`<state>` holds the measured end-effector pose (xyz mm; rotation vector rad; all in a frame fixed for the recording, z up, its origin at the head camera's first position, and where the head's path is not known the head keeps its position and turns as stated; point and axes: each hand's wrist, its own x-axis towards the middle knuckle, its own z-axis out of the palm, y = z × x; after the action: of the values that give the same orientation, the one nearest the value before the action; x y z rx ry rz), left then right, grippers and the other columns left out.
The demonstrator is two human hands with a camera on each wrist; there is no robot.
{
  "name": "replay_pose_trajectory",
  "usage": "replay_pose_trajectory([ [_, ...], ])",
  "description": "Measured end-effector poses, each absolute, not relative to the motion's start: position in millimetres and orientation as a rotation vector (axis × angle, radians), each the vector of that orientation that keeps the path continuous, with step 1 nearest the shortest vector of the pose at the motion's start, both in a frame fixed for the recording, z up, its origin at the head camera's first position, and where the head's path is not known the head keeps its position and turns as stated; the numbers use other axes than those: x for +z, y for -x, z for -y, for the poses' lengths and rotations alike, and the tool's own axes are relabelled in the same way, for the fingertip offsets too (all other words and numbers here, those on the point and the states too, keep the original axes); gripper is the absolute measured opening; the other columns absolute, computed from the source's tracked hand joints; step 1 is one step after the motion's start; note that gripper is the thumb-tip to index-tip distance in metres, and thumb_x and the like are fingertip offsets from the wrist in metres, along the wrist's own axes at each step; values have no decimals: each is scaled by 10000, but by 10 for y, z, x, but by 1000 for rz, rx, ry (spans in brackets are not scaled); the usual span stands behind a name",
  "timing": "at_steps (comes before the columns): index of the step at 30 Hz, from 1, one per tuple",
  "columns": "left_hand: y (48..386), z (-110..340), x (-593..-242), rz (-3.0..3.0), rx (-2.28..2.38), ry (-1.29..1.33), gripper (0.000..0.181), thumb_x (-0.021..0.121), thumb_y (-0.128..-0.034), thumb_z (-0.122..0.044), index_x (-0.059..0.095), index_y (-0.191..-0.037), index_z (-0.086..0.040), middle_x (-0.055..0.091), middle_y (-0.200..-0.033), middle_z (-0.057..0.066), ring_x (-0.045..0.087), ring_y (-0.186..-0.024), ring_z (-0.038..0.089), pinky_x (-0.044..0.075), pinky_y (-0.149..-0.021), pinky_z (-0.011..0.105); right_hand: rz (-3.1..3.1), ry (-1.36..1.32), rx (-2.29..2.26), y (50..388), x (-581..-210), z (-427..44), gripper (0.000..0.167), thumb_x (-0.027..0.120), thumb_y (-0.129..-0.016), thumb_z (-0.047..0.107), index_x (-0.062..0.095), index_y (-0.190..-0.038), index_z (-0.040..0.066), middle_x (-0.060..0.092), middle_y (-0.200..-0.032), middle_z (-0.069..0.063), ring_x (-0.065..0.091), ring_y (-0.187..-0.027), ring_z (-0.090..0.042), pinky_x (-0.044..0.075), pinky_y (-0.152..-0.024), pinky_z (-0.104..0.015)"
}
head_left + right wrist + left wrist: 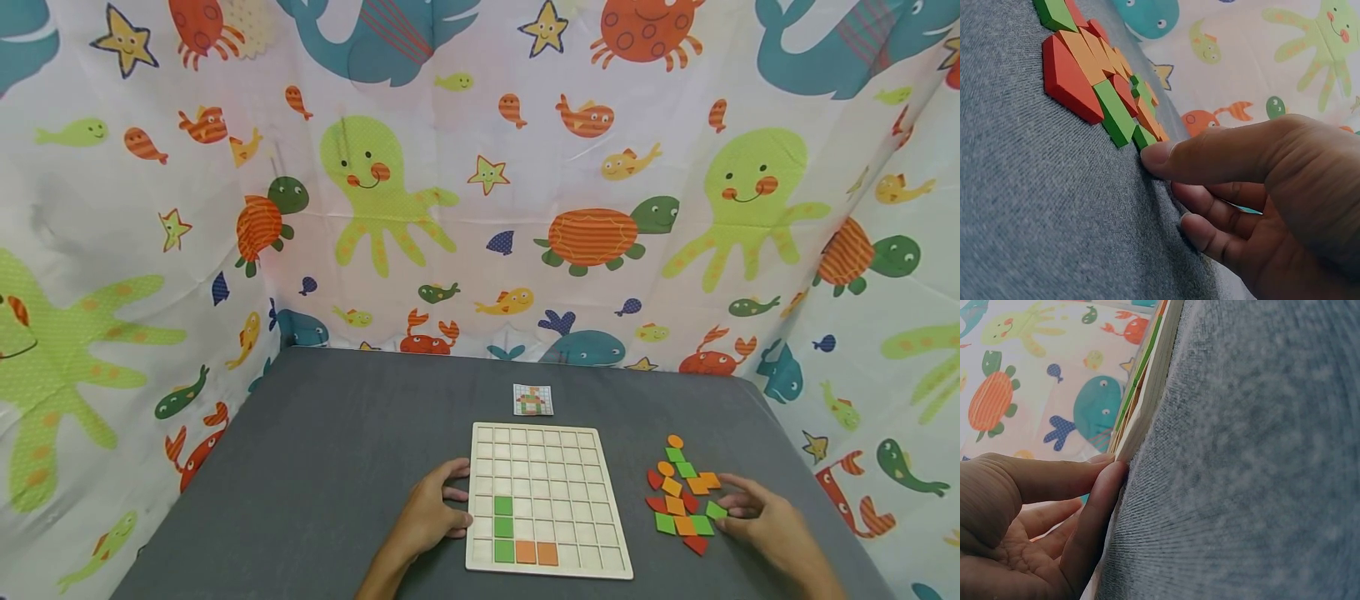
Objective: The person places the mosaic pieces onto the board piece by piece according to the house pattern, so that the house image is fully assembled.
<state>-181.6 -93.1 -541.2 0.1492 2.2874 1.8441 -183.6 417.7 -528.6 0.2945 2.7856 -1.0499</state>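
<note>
Steadying the board (566,504) on the counter (337,458) in the head view, my left hand (427,510) leans relaxed fingers (447,471) on its edge; my right hand (765,525) pinches a green tile (716,510) beside the loose tiles (674,506); left wrist view, light pressure should prevent sliding; right wrist view, lifting straight up should spare the rest

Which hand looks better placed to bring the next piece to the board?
Probably the right hand: it touches a green piece near other loose pieces, while the left hand touches the left edge of the board.
</note>
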Motion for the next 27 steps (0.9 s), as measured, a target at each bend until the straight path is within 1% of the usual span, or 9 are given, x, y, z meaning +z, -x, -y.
replay_pose_trajectory([
  [2,1816,932,-5410,-2291,1839,-146,830,787,-746,207,541,-1506,-18,578,-1470,195,666,-1093,286,651,-603,368,-2775,-299,-1062,1836,-5278,-4182,799,887,-845,130,481,-1500,-80,769,-1053,-91,680,-899,-162,550,-703,-265],
  [6,1810,935,-5400,-2286,1845,-141,836,792,-740,212,542,-1505,-17,580,-1467,197,669,-1086,279,649,-595,366,-2759,-297,-1082,1827,-5249,-4180,851,886,-855,164,431,-1535,-68,769,-1076,-105,680,-920,-172,560,-724,-283],
  [12,1811,930,-5404,-2297,1845,-147,838,791,-730,211,547,-1500,-13,587,-1459,199,669,-1081,279,648,-587,364,-2778,-291,-1101,1819,-5169,-4103,879,878,-869,223,409,-1563,-43,765,-1117,-115,685,-943,-161,580,-758,-320],
  [15,1818,926,-5420,-2300,1840,-145,836,785,-730,208,551,-1499,-22,588,-1456,191,665,-1083,280,650,-593,371,-2795,-272,-1121,1825,-5126,-4028,890,875,-878,274,409,-1572,-30,764,-1147,-124,689,-945,-130,579,-759,-292],
  [18,1823,928,-5428,-2293,1843,-149,835,784,-732,208,550,-1500,-22,588,-1457,190,664,-1084,280,652,-598,381,-2821,-212,-1135,1818,-5090,-3938,887,877,-885,317,422,-1571,-13,761,-1173,-139,692,-937,-97,576,-753,-248],
  [21,1827,930,-5427,-2292,1843,-153,833,782,-733,207,550,-1500,-21,588,-1456,192,662,-1083,281,652,-599,386,-2840,-151,-1149,1805,-5060,-3825,858,869,-895,324,441,-1567,7,758,-1186,-138,704,-943,-91,576,-758,-208],
  [27,1822,932,-5418,-2291,1838,-145,833,782,-733,203,552,-1501,-26,589,-1456,187,662,-1081,279,652,-600,385,-2873,-56,-1154,1805,-5031,-3587,776,851,-912,304,490,-1547,42,762,-1150,-104,724,-986,-179,584,-756,-212],
])
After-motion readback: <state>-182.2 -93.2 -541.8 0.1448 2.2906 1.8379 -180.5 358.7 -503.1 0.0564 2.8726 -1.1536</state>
